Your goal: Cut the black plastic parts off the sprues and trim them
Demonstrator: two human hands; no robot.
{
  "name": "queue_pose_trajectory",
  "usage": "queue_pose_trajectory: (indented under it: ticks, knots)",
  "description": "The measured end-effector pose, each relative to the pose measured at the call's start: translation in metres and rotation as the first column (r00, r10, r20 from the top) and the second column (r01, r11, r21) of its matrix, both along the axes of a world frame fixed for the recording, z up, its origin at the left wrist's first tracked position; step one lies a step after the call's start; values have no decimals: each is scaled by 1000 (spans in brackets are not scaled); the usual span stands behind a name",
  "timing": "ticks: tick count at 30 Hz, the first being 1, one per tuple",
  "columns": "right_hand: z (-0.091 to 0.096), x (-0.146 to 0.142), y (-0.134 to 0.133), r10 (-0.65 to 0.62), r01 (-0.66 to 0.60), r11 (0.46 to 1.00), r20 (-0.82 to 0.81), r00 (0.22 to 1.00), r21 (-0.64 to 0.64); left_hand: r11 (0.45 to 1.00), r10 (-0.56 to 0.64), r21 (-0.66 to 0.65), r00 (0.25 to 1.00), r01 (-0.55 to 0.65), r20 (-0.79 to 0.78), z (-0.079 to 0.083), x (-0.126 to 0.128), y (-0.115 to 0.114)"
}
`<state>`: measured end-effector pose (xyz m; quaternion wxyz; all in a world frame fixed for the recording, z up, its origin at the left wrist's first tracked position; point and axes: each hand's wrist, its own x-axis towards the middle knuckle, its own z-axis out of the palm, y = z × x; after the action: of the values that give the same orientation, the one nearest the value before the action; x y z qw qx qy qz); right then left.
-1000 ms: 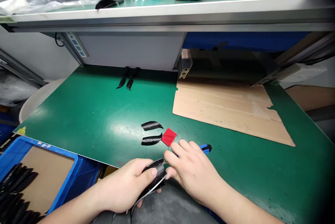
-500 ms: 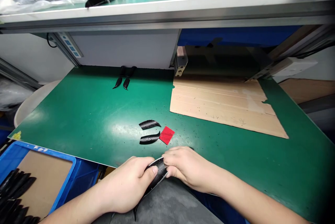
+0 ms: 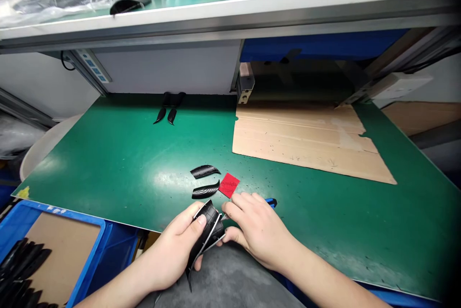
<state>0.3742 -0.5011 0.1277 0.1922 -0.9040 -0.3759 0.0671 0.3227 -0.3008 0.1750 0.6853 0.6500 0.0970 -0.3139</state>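
Green-matted bench [image 3: 108, 173] is stretching out ahead, its near edge running just past the person's forearms. Left hand [image 3: 173, 245] is pinching a curved black moulded piece [image 3: 206, 233] between thumb and fingers, just off the near edge of the bench. Right hand [image 3: 257, 231] is lifting away from that piece, fingers loosely parted; whether it is gripping the thin pale strip [image 3: 213, 233] along the piece, I cannot tell. Compared with 0.5 s ago, the piece is tilting more steeply, and a blue-and-black handle [image 3: 272, 202] is showing again past the right fingers. Blue crate [image 3: 61, 212] is sitting at lower left, holding dark curved parts [image 3: 21, 262]. Just ahead of the hands, 2 black curved pieces [image 3: 205, 180] are lying beside 1 red square [image 3: 229, 185]. Farther on, a cardboard sheet [image 3: 306, 144] is lying flat, and 2 small black pieces [image 3: 165, 116] are resting near the back.
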Motion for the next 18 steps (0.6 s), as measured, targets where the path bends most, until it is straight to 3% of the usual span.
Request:
queue_pose_trajectory:
  ticks: [6,12,16,18]
  knots:
    - [8,-1,-1,20,-2,995,178,984,-98,997,57,42,998,-58,35,3,-9,-9]
    - [10,-3,5,72,-43,989,199,977,-144,980,15,196,997,-30,77,7,-13,-11]
    - [8,-1,8,104,-93,986,81,991,-136,971,-2,238,993,-26,115,7,-15,-10]
    - [8,3,7,169,-172,985,-122,978,-15,970,6,241,996,-27,88,6,-17,-9]
